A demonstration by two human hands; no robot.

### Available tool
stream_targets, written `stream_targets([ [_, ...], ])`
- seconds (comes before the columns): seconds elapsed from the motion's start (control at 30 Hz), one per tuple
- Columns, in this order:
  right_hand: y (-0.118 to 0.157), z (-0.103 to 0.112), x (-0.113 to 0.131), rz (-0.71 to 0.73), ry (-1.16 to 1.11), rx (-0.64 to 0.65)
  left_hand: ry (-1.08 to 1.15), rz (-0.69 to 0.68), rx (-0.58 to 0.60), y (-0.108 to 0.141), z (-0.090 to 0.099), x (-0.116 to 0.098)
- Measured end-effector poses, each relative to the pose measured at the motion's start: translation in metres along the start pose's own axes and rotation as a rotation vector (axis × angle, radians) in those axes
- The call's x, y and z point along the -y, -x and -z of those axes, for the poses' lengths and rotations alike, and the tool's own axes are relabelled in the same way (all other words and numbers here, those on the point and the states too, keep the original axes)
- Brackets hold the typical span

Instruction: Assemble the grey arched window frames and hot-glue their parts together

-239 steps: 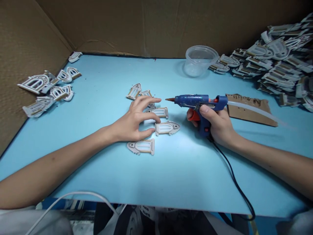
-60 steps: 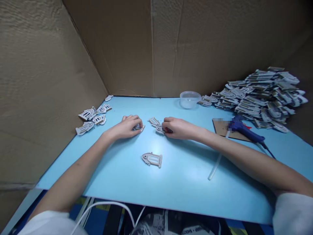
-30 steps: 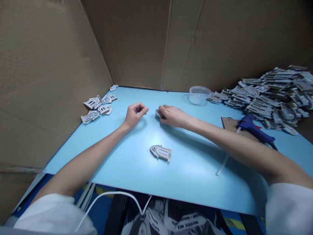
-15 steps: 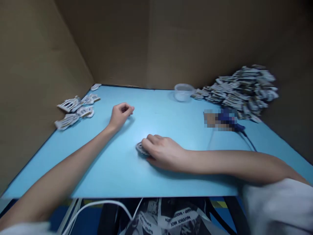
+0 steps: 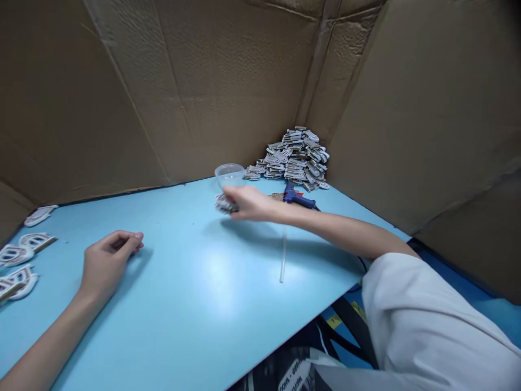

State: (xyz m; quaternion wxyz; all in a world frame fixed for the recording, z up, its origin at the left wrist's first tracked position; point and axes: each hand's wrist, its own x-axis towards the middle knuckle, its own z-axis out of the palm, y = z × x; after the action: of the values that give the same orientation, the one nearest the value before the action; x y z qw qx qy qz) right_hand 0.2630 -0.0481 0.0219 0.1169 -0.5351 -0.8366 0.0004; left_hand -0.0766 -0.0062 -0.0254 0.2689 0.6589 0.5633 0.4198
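My right hand [image 5: 250,203] is closed on a small white cutout piece [image 5: 224,204], smeared by motion, and holds it above the table in front of the clear plastic bowl [image 5: 229,172]. My left hand [image 5: 108,260] rests low over the blue table [image 5: 175,320], fingers curled in and thumb against the index finger, with nothing showing between them. Nearest to it, on the left, lie several white layered cutouts [image 5: 16,254]. Behind my right forearm a blue glue gun [image 5: 299,196] lies on its side, partly covered by the arm.
A tall pile of similar cutouts [image 5: 299,157] fills the back right corner against the cardboard walls [image 5: 228,92]. A translucent glue stick [image 5: 283,258] lies below my right forearm. One more cutout [image 5: 40,215] sits at the back left. A printed bag [image 5: 299,374] shows below the table edge.
The view has turned to the right. My right hand has lifted the cutout from the table's front middle and carried it back toward the bowl and pile. My left hand stays curled.
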Motion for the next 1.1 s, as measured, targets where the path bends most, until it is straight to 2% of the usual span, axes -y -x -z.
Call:
stream_targets([
  [0.1, 0.02, 0.03, -0.075, -0.248, 0.098, -0.078, -0.063, 0.025, 0.013, 0.0, 0.001, 0.0],
  [0.2, 0.061, 0.056, -0.14, -0.454, 0.185, -0.114, -0.108, 0.034, 0.023, 0.0, 0.001, 0.001],
  [0.27, 0.097, 0.063, -0.17, -0.526, 0.215, -0.095, -0.125, 0.043, 0.029, 0.0, 0.001, 0.002],
  [0.37, 0.151, 0.056, -0.197, -0.585, 0.225, -0.024, -0.146, 0.089, 0.026, -0.002, 0.001, 0.002],
  [0.47, 0.191, 0.037, -0.211, -0.607, 0.228, 0.046, -0.169, 0.154, 0.008, -0.006, 0.001, 0.001],
  [0.6, 0.211, 0.025, -0.224, -0.592, 0.245, 0.097, -0.192, 0.173, -0.009, -0.007, -0.001, -0.005],
  [0.7, 0.211, 0.03, -0.228, -0.596, 0.337, 0.087, -0.169, 0.169, -0.02, -0.008, -0.001, -0.008],
  [0.87, 0.2, 0.036, -0.219, -0.642, 0.507, 0.041, -0.157, 0.12, -0.002, -0.009, 0.001, -0.002],
  [1.1, 0.191, 0.036, -0.214, -0.811, 0.495, -0.002, -0.143, -0.009, 0.044, -0.009, 0.005, 0.008],
])
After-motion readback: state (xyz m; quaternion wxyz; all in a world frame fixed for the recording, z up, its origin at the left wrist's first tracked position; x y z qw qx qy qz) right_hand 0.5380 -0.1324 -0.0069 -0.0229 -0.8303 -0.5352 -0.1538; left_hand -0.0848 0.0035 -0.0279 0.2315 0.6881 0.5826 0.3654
